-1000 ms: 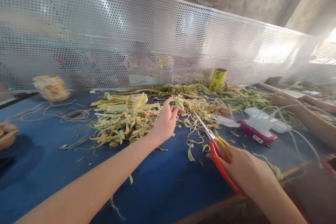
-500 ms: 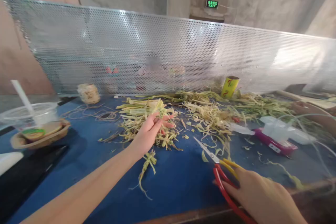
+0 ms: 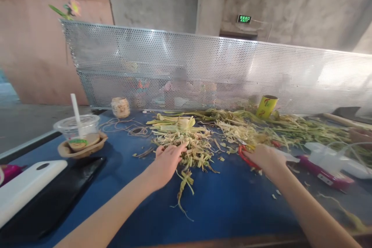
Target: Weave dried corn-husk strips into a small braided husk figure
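My left hand [image 3: 168,162] rests at the near-left side of a pile of dried plant braids [image 3: 197,147]. Its fingers are stretched over the pile, and I see nothing held in them. Pale green leaf-wrapped stalks [image 3: 171,124] lie along the back of this heap, and one knotted piece [image 3: 185,184] trails off its front. My right hand [image 3: 267,159] grips scissors [image 3: 246,158] with red and yellow handles beside the curly husk scraps [image 3: 235,131]. The hand mostly covers the scissors, and their blades are hard to make out.
At left stand a lidded plastic cup [image 3: 83,130] in a cardboard holder, a black tablet-like slab [image 3: 69,193] and a white device [image 3: 35,182]. Twine [image 3: 136,130], a jar [image 3: 120,107], a yellow tube [image 3: 266,106] and a purple-white power strip [image 3: 325,174] are around. A perforated metal screen [image 3: 203,69] borders the back.
My left hand has let go of a green piece on the pile and drawn back slightly. My right hand has carried the scissors forward to the husk scraps. The view has shifted left.
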Demonstrator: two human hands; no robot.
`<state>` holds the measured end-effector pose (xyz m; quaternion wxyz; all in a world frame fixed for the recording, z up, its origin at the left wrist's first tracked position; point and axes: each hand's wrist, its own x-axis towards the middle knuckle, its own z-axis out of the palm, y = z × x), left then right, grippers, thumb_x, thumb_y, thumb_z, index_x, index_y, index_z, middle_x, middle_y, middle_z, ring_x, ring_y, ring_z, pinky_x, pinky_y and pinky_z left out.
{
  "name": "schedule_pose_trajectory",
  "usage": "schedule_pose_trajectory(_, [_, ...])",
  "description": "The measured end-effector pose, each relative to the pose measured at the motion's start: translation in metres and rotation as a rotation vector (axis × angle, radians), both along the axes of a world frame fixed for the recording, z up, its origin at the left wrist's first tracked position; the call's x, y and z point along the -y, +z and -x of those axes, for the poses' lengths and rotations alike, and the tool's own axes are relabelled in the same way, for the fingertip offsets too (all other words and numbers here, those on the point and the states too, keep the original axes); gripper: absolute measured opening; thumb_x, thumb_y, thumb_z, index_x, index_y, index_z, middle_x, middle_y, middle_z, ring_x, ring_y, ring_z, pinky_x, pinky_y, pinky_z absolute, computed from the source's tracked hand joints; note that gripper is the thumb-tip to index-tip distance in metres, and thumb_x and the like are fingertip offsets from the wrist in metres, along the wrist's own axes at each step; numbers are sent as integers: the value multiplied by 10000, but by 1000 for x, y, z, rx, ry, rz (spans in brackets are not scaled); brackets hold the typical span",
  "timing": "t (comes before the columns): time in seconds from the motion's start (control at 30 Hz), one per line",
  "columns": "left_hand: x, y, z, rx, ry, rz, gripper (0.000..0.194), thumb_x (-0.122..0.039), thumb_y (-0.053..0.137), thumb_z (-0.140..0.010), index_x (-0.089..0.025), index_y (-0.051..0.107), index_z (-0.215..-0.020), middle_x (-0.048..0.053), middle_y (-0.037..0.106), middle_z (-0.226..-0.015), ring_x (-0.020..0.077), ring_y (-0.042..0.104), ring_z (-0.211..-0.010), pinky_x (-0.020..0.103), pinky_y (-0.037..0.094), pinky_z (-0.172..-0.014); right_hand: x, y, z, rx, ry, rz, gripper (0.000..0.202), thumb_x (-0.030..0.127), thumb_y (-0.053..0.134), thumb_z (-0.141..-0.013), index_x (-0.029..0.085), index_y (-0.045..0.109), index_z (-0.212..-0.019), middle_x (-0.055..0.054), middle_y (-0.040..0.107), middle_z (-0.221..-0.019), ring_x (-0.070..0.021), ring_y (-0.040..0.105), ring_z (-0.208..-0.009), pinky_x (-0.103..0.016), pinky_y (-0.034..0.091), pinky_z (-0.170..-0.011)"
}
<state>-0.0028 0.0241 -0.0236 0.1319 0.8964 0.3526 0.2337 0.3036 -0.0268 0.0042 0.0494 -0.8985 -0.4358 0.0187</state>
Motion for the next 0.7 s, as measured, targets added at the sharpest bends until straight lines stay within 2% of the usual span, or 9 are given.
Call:
schedule_pose_trajectory(0.1, [1, -6, 1, -37, -28, -44, 511, -89, 348, -860, -223, 319, -1352, 96, 595, -1222, 269, 473, -1150, 487, 226, -938, -18, 0, 8, -15, -26, 46, 430, 496, 517, -749, 117, 624, -921, -177, 670, -963, -340, 635, -931, -397, 471, -704])
schedule_pose_trajectory(0.2, [-6, -2, 11, -27, 8, -136, 524, -66, 275, -873, -232, 261, -1370, 82, 586, -1226, 229, 491, -1118, 417, 272, -891, -25, -8, 11, 24, 4, 17, 515, 528, 492, -766, 94, 582, -1029, -189, 662, -971, -342, 628, -948, -409, 471, -725])
schedule_pose_trajectory(0.3, [-16, 6, 25, 41, 177, -241, 495, -68, 252, -871, -216, 270, -1343, 73, 616, -1166, 197, 555, -1020, 380, 296, -860, -24, -14, 9, 35, 9, 51, 564, 559, 518, -744, 85, 581, -1042, -225, 637, -1005, -354, 621, -950, -415, 478, -710])
schedule_pose_trajectory(0.4, [-21, 9, 31, 73, 312, -262, 457, -88, 309, -857, -169, 325, -1305, 92, 649, -1084, 211, 585, -991, 397, 298, -866, -21, -4, 14, 106, 34, 17, 513, 481, 559, -755, 40, 591, -1015, -307, 568, -1071, -424, 559, -1028, -462, 465, -728])
schedule_pose_trajectory(0.47, [-19, 7, 28, 43, 296, -268, 440, -96, 335, -853, -154, 370, -1288, 99, 664, -1045, 220, 600, -967, 400, 319, -842, -26, 9, 28, 173, 154, -90, 383, 352, 547, -790, 22, 599, -979, -330, 551, -1058, -467, 513, -1062, -524, 438, -749])
schedule_pose_trajectory(0.5, [-17, 6, 26, 23, 264, -270, 431, -102, 347, -854, -155, 394, -1279, 98, 670, -1032, 222, 606, -956, 399, 332, -830, -31, 16, 38, 161, 243, -120, 329, 307, 518, -813, 32, 600, -974, -309, 564, -1045, -450, 523, -1052, -524, 435, -759])
schedule_pose_trajectory(0.63, [-9, 2, 17, -3, 203, -292, 414, -120, 356, -855, -141, 440, -1260, 116, 673, -1014, 247, 608, -954, 421, 372, -819, -75, 32, 86, 45, 600, -171, 258, 248, 518, -838, 159, 572, -1074, -117, 613, -1100, -227, 579, -1017, -300, 426, -866])
schedule_pose_trajectory(0.7, [-8, 1, 17, 26, 185, -278, 446, -138, 347, -863, -123, 382, -1307, 134, 662, -1036, 245, 614, -944, 406, 417, -796, -107, 31, 106, -10, 682, -178, 353, 251, 579, -813, 170, 535, -1153, -97, 588, -1168, -203, 549, -1081, -253, 397, -909])
